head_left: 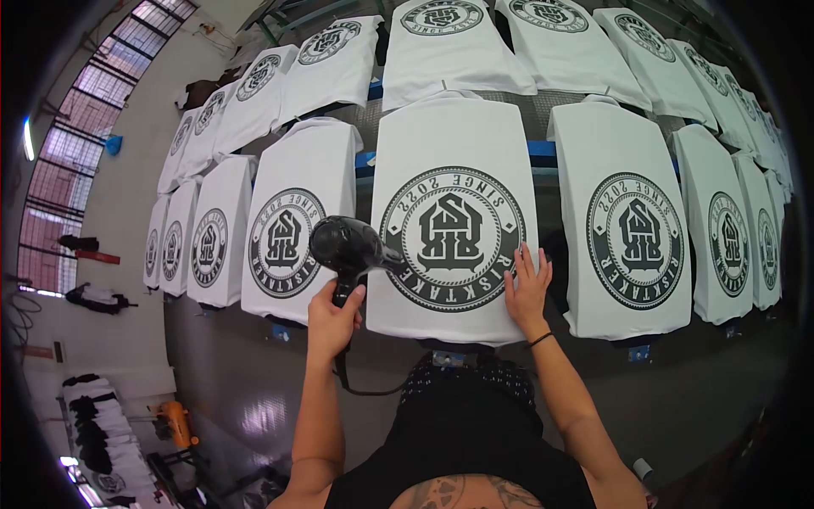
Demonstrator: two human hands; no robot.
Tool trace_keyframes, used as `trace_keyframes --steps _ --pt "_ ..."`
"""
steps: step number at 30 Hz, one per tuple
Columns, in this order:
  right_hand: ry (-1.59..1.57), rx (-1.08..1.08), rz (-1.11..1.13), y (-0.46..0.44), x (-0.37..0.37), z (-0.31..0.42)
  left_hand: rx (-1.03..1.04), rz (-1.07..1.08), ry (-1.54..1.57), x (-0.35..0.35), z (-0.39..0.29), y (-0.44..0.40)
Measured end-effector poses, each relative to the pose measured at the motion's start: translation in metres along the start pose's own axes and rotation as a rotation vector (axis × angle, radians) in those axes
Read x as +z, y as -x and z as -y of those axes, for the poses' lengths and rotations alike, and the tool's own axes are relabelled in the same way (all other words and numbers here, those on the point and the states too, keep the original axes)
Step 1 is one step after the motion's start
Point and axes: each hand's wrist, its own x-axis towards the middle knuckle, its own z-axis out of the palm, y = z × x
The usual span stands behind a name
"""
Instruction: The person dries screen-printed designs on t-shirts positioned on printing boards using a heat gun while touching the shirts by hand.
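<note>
My left hand (333, 318) is wrapped round the handle of a black hair dryer (346, 244). The dryer's nozzle points right, over the left edge of the round black print on the white T-shirt (449, 140) in front of me. A dark cord hangs below the handle and curves towards my body. On the right edge of that same shirt, my right hand (529, 293) lies flat with its fingers stretched out, touching the fabric beside the print. The shirt is spread over a board, with its printed side up.
More printed white T-shirts stand on boards on both sides, including one on the left (292, 170) and one on the right (610, 144). Another row (458, 59) lies behind. A blue rail (543, 153) runs between rows. An orange machine (176, 424) stands at lower left.
</note>
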Motion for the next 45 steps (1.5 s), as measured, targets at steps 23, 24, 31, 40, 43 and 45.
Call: trace_keyframes --steps 23,24,31,40,43,45 --pt "0.114 0.036 0.080 -0.011 -0.002 0.014 0.298 0.298 -0.005 0.058 -0.080 -0.178" --pt "0.104 0.039 0.086 -0.009 -0.002 0.014 0.291 0.312 0.002 0.065 -0.083 -0.179" --pt "0.108 0.045 0.067 -0.010 -0.002 0.015 0.335 0.433 -0.101 0.110 -0.107 -0.158" --pt "0.090 0.055 0.087 -0.010 -0.003 0.015 0.387 0.456 -0.063 0.142 -0.113 -0.119" --pt "0.107 0.052 0.094 -0.010 -0.002 0.014 0.230 0.576 -0.016 0.147 -0.129 -0.112" --pt "0.131 0.042 0.116 -0.008 0.002 0.011 0.271 0.516 -0.071 0.153 -0.134 -0.113"
